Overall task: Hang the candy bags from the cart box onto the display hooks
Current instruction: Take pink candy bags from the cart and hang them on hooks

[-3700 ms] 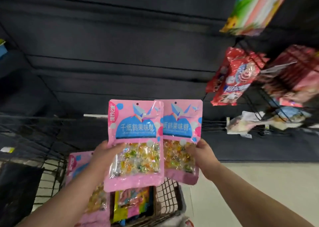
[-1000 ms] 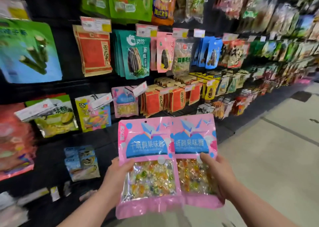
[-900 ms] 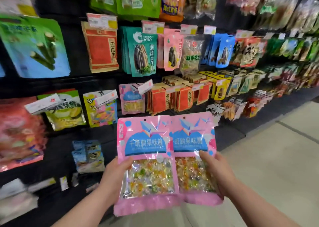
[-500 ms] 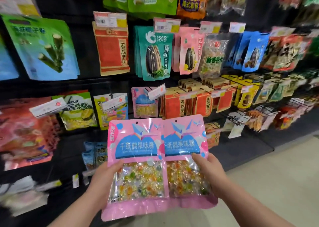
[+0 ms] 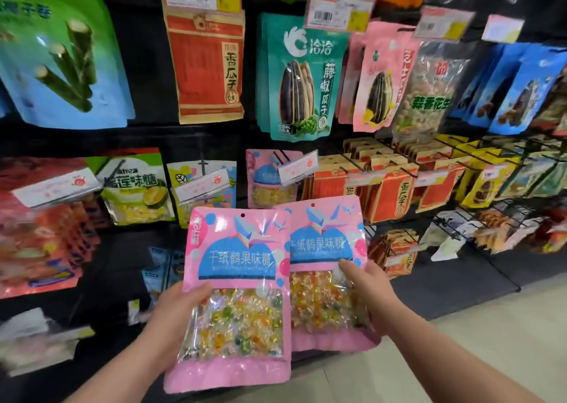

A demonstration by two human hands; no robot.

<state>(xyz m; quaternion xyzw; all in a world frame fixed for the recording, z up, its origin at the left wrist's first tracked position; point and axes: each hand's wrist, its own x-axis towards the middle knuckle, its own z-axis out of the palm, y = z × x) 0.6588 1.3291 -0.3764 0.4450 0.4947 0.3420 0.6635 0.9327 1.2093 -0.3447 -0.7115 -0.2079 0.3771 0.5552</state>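
The left hand (image 5: 176,320) gripped the left candy bag (image 5: 239,280) at its left edge, thumb on the front. The right hand (image 5: 368,292) gripped the right candy bag (image 5: 325,249) likewise at its right edge. Both bags were held upright before the display wall, the left one overlapping the right. Behind their tops hung a matching pink bag (image 5: 267,178) under a tilted price tag (image 5: 296,169). Red paper pouches (image 5: 395,194) on black wire hooks (image 5: 408,172) hung to its right, a teal seed bag (image 5: 302,77) above. Each held bag was a flat, glossy pink pouch with a clear candy window and a punched top hole.
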